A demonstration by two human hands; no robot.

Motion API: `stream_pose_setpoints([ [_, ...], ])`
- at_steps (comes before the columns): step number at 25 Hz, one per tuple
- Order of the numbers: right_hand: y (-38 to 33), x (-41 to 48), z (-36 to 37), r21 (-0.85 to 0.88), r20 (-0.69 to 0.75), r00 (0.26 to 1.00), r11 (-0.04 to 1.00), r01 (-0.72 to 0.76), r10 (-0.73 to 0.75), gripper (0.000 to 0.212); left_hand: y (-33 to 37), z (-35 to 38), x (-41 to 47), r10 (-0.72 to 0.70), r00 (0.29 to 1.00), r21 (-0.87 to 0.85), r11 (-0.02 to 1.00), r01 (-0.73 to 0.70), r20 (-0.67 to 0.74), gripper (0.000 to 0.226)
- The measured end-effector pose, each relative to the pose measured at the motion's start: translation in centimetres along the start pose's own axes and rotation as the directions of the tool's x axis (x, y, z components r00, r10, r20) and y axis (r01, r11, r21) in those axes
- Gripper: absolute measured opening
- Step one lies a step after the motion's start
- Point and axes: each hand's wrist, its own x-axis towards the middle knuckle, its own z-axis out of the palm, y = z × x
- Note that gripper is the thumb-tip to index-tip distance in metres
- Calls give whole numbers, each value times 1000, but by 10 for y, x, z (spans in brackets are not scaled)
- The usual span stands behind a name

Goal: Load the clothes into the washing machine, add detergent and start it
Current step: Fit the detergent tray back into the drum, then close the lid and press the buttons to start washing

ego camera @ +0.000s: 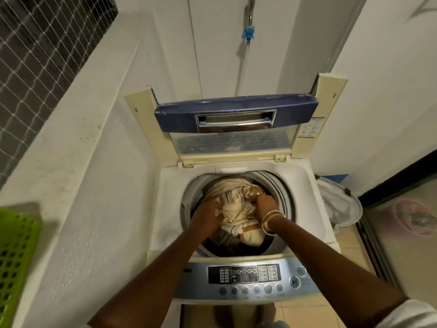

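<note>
A white top-loading washing machine (pixel 170 185) stands in front of me with its lid (pixel 234 117) folded up at the back. A cream cloth with brown stripes (pixel 234 200) fills the top of the round drum, with darker clothes showing beneath it. My left hand (pixel 207 215) is inside the drum and grips the cloth's left side. My right hand (pixel 266 204), with bangles at the wrist, grips its right side. The silver-blue control panel (pixel 246 279) with buttons runs along the near edge, below my forearms.
A green perforated laundry basket (pixel 14 259) sits on the white ledge at the left. A white mesh bag (pixel 340 204) lies on the floor right of the machine. A tap with a blue fitting (pixel 248 34) hangs on the wall behind. A glass door stands at the right.
</note>
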Motion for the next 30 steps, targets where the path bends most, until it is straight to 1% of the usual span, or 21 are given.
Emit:
stream_pose_setpoints([
  [2,-1,-3,4,49,47,999,999,-7,4,54,11,-15,-7,52,999,43,998,-52,9,35],
  [4,2,8,10,48,100,993,998,50,-55,69,27,-32,-15,108,994,92,990,-106,-21,32],
  [6,-11,-4,-10,55,87,993,995,78,-82,68,42,-49,-22,149,984,116,984,-137,-97,32],
  [10,-31,-28,-60,59,-51,991,990,129,-126,54,73,-78,-27,246,954,156,963,-220,-172,42],
  [14,-42,-48,-105,54,-89,974,976,212,-207,70,106,-107,-34,261,940,175,959,-225,-221,51],
  [18,-37,-63,-134,18,-154,945,955,296,-290,73,129,-116,-42,351,896,309,914,-264,-272,56],
  [20,-30,-69,-145,-43,-204,909,931,363,-363,71,141,-116,-46,400,869,397,877,-271,-290,59],
  [21,-25,-72,-151,-100,-233,885,915,391,-404,70,151,-115,-46,419,859,439,857,-268,-294,62],
  [24,-18,-76,-170,-285,-329,786,848,446,-523,69,177,-118,-48,447,827,531,817,-223,-340,74],
  [27,-18,-75,-188,-361,-406,706,811,459,-580,72,196,-125,-48,466,792,622,770,-143,-395,83],
  [29,-22,-72,-198,-420,-432,674,795,437,-599,80,206,-131,-46,460,791,675,734,-82,-404,89],
  [30,-23,-70,-201,-455,-439,670,791,409,-599,86,210,-133,-44,460,787,698,714,-53,-411,93],
])
